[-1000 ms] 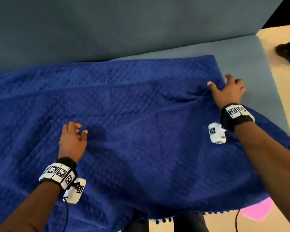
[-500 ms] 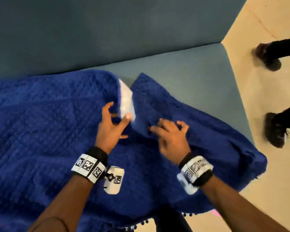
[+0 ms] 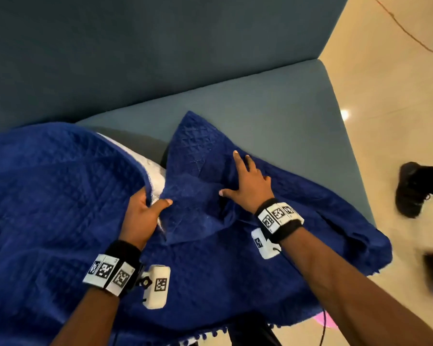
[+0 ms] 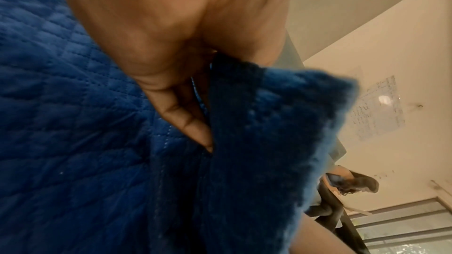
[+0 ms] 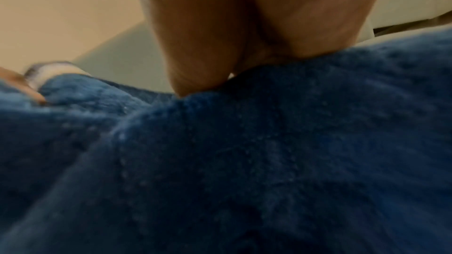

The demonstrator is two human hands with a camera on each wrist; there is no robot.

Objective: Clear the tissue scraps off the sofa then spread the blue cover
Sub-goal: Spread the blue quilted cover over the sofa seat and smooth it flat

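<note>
— On the grey-blue fabric sofa point(image 3: 273, 116), how far was it?
— Quilted blue cover point(image 3: 48, 196) lay bunched, right end bare. Left hand point(image 3: 143, 216) pinched its edge; right hand point(image 3: 250, 186) pressed flat, fingers spread.

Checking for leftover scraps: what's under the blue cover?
Only its white underside shows, where the left hand lifts a fold of the cover. Bare sofa seat beside it; everything beneath is hidden.

Left hand point(image 3: 141, 213) fingers hidden under blue cover point(image 3: 60, 196) fold; right wrist view blurred; shoes point(image 3: 410, 191) at edge smeared.
</note>
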